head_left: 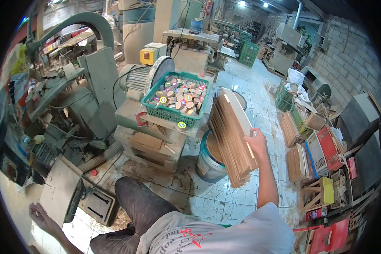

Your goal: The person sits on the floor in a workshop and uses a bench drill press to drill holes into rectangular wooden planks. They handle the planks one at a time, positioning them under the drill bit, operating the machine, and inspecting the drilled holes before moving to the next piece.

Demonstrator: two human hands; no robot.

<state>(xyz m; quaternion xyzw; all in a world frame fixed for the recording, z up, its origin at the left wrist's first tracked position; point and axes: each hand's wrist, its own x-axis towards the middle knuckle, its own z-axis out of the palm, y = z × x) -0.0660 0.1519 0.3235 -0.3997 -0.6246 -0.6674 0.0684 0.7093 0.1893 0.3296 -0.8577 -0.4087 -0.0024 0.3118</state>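
My right hand [257,142] grips the near upper edge of a thick stack of thin wooden boards [230,135], thumb on the top piece. The stack slants over a grey-white bucket [211,165] with a teal rim; whether it rests on the bucket I cannot tell. A second round container [240,98] shows partly behind the boards. My left hand [42,218] is low at the far left, fingers loosely apart and holding nothing, near a pale tilted panel [59,186].
A green basket [173,112] full of small wooden discs, some coloured, stands on a machine beside a disc sander [161,70]. Dusty machinery lines the left. Crates [283,99] and board stacks [297,163] line the right wall. A hose [106,156] and cable cross the floor.
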